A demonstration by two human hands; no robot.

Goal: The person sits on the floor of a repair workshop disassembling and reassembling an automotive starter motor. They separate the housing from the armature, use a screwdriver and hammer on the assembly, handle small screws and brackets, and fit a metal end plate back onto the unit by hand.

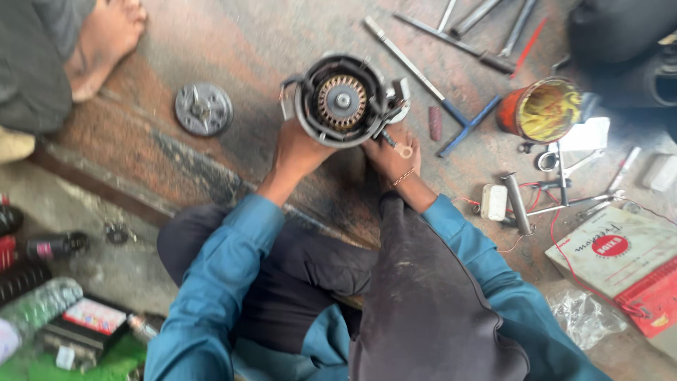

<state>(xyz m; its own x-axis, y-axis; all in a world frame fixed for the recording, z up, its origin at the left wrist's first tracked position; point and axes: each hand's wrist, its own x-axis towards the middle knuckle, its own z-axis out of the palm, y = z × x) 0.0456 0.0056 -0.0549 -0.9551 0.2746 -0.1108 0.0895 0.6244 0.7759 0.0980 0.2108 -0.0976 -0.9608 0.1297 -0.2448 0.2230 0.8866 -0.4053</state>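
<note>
Worn reddish workshop floor [282,42], tools scattered; person seated in blue sleeves.
Round motor housing [343,102] stands open-end up, centre; left hand [296,152] grips its lower rim; right hand [393,156] wraps its right side; grey disc [204,109] lies well left; orange can [539,109] right.

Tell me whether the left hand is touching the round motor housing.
Touching. The head view shows the left hand gripping the rim of the motor housing.

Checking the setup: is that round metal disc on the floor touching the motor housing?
No, the round metal disc lies apart on the floor, left of the motor housing.
</note>
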